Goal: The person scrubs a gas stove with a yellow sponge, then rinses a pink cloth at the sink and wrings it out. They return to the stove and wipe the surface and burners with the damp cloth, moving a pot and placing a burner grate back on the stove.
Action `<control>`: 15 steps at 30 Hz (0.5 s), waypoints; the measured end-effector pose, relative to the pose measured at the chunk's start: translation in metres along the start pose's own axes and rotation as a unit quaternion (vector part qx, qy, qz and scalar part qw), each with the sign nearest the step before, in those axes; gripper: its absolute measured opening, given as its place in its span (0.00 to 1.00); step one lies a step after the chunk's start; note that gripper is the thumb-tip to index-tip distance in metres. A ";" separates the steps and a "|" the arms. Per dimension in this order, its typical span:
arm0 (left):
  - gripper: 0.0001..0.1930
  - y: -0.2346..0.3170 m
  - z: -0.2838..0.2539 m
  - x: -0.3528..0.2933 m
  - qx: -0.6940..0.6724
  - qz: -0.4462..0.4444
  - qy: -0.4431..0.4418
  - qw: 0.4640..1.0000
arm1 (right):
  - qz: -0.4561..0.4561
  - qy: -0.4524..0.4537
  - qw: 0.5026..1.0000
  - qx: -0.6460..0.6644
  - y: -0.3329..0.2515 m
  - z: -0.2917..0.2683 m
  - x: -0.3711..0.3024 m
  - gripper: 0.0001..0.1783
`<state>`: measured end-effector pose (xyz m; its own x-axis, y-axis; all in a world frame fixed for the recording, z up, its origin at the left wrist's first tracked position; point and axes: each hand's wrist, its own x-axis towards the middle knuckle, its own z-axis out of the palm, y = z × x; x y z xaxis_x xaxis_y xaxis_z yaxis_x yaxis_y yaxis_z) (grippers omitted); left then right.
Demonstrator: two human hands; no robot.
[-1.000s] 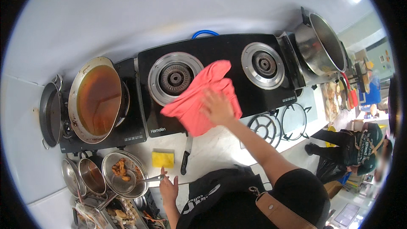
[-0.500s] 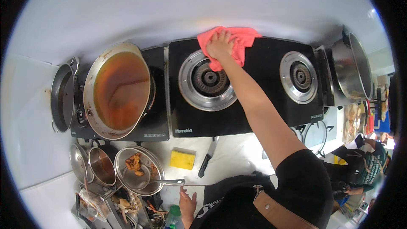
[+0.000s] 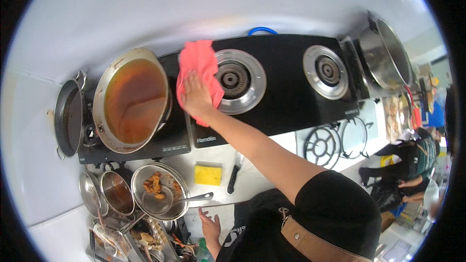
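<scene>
Two bare hands are in view. The right hand (image 3: 196, 97) lies palm-down on a coral-red cloth (image 3: 199, 60), fingers stretched out and slightly parted over the fabric; whether they pinch a fold, I cannot tell. The cloth sits at the left end of the black two-burner gas stove (image 3: 286, 58), touching the rim of its left burner (image 3: 255, 90). The left hand (image 3: 210, 228) is empty, fingers loosely apart, just below the handle of a mesh strainer (image 3: 199, 197). Half a second ago the cloth was at the stove's back edge, behind that burner; now a blue hose (image 3: 262, 29) shows behind the stove.
</scene>
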<state>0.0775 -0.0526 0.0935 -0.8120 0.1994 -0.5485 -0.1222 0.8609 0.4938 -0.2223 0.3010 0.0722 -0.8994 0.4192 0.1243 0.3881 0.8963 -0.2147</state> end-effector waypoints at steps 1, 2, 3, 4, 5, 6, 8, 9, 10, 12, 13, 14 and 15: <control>0.41 -0.001 -0.003 0.004 0.000 0.039 0.008 0.999 | -0.035 0.018 0.998 0.054 0.003 -0.004 -0.024 0.34; 0.41 0.000 -0.005 0.007 0.027 0.053 0.010 0.998 | -0.067 0.016 0.993 0.100 0.007 -0.010 -0.047 0.33; 0.41 0.001 -0.008 0.011 0.046 0.063 0.011 0.997 | -0.122 0.048 0.988 0.084 0.015 -0.017 -0.072 0.33; 0.41 0.004 -0.011 0.016 0.050 0.093 0.022 0.994 | -0.176 0.074 0.980 0.057 0.028 -0.024 -0.096 0.33; 0.41 0.009 -0.012 0.022 0.085 0.102 0.028 0.991 | -0.203 0.062 0.975 0.060 0.043 -0.031 -0.116 0.32; 0.41 0.012 -0.016 0.025 0.066 0.086 -0.002 0.994 | -0.234 0.067 0.968 0.061 0.059 -0.038 -0.136 0.32; 0.41 0.025 -0.017 0.034 0.033 0.114 -0.005 0.993 | -0.256 0.004 0.964 0.064 0.104 -0.051 -0.172 0.30; 0.41 0.031 -0.018 0.038 0.017 0.104 -0.019 0.994 | -0.255 -0.024 0.963 0.080 0.132 -0.058 -0.191 0.29; 0.41 0.037 -0.018 0.041 0.016 0.106 -0.026 0.994 | -0.236 -0.021 0.971 0.025 0.161 -0.065 -0.208 0.27; 0.41 0.049 -0.015 0.044 0.000 0.119 -0.031 0.992 | -0.170 -0.057 0.983 -0.049 0.224 -0.080 -0.236 0.28; 0.41 0.054 -0.012 0.044 0.001 0.119 -0.030 0.992 | -0.115 -0.102 0.983 -0.099 0.256 -0.090 -0.249 0.29; 0.41 0.058 -0.010 0.042 0.001 0.123 -0.034 0.992 | -0.063 -0.104 0.987 -0.110 0.285 -0.100 -0.262 0.29; 0.41 0.061 -0.007 0.040 -0.001 0.119 -0.043 0.992 | -0.019 -0.114 0.989 -0.091 0.314 -0.113 -0.272 0.30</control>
<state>0.0336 0.0048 0.1061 -0.7662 0.4367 -0.4714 0.0660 0.7832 0.6183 0.1674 0.4850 0.0801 -0.9282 0.3592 -0.0965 0.3637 0.9309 -0.0334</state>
